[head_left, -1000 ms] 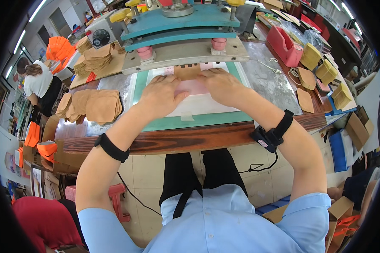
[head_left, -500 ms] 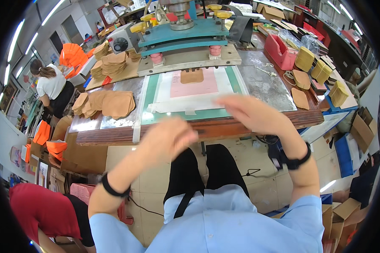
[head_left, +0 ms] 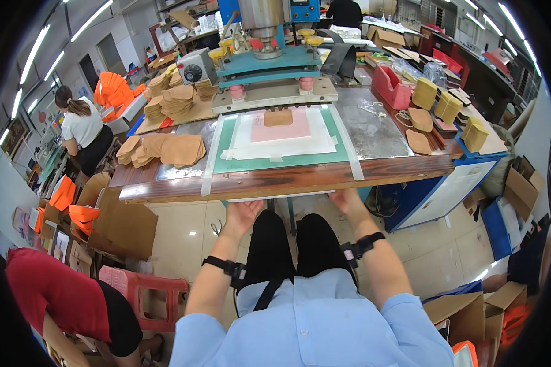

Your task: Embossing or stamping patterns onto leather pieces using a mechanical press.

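My left hand (head_left: 243, 211) is palm-up just beneath the front edge of the wooden table (head_left: 163, 191), open, its bent fingertips at a narrow white edge (head_left: 279, 196) under the tabletop. My right hand (head_left: 344, 200) reaches under the same edge, its fingertips hidden. Above, a tan leather piece (head_left: 278, 117) lies on a pink sheet (head_left: 294, 130), on a white sheet (head_left: 240, 144) taped to a green mat (head_left: 226, 160), in front of the teal press (head_left: 269, 70).
Tan leather stacks (head_left: 180, 150) lie left; yellow blocks (head_left: 448, 109) and a red bin (head_left: 390, 88) right. Cardboard boxes (head_left: 123, 220) and a red stool (head_left: 160, 296) stand below. One co-worker (head_left: 82, 131) sits at left; another in red (head_left: 64, 293) bends at lower left.
Both my hands have left the pink sheet, come back toward my body and gone down under the table's front edge. The leather piece remains on the sheet, now uncovered by my hands.
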Demonstrator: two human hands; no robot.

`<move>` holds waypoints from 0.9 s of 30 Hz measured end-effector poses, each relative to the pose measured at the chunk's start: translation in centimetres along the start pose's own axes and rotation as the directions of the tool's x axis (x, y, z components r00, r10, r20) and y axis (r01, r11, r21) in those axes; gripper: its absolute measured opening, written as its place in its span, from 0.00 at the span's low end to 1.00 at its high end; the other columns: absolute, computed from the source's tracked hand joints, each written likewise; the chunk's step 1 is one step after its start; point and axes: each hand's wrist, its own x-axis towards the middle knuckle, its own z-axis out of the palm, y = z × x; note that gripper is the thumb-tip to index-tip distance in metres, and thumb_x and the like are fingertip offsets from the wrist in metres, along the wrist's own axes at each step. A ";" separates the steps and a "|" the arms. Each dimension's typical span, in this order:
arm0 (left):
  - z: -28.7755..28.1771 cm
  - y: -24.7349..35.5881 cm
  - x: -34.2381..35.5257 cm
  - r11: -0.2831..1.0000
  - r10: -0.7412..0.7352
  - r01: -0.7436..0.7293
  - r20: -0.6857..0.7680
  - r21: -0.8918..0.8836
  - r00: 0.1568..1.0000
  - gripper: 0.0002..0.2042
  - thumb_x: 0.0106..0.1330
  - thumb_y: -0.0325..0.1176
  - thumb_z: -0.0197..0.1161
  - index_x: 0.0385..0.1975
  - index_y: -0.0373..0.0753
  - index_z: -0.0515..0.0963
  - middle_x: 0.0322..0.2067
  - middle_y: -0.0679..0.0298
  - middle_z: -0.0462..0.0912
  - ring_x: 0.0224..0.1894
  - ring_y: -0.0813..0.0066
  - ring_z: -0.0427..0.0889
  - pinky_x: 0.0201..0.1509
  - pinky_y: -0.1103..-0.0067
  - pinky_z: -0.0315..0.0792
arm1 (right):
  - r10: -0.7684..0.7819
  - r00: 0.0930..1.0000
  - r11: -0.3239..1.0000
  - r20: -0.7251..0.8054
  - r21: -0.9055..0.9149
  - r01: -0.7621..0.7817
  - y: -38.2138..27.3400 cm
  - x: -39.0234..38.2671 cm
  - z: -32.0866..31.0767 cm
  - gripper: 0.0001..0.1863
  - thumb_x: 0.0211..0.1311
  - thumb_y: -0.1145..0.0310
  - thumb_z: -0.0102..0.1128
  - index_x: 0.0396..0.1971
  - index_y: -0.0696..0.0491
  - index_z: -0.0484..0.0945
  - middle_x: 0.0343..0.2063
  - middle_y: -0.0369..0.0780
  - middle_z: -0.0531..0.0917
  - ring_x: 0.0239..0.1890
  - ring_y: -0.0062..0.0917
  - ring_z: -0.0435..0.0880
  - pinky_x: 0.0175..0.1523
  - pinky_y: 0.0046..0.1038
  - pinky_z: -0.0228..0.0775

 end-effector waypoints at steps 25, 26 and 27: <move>17.2 11.8 -2.8 -0.499 -0.114 -0.593 0.631 0.632 0.767 0.17 0.65 0.34 0.53 0.48 0.28 0.69 0.47 0.52 0.76 0.49 0.57 0.75 0.53 0.70 0.69 | 0.321 0.697 -0.308 0.641 -0.625 0.717 -11.6 -0.9 18.8 0.18 0.64 0.65 0.45 0.50 0.59 0.70 0.48 0.48 0.76 0.51 0.41 0.74 0.57 0.35 0.63; 17.1 11.8 -0.9 -0.537 -0.097 -0.591 0.652 0.602 0.752 0.18 0.65 0.35 0.52 0.50 0.28 0.68 0.48 0.51 0.74 0.51 0.55 0.74 0.54 0.69 0.67 | 0.294 0.705 -0.352 0.646 -0.612 0.708 -10.7 1.2 18.1 0.20 0.64 0.65 0.45 0.52 0.60 0.68 0.50 0.48 0.74 0.53 0.40 0.72 0.58 0.35 0.62; 16.9 11.7 1.2 -0.575 -0.080 -0.587 0.675 0.570 0.733 0.19 0.65 0.35 0.52 0.51 0.28 0.67 0.50 0.49 0.72 0.53 0.53 0.72 0.56 0.68 0.65 | 0.267 0.711 -0.398 0.651 -0.598 0.696 -9.8 3.2 17.4 0.21 0.65 0.65 0.45 0.54 0.61 0.66 0.53 0.48 0.72 0.56 0.40 0.70 0.60 0.35 0.60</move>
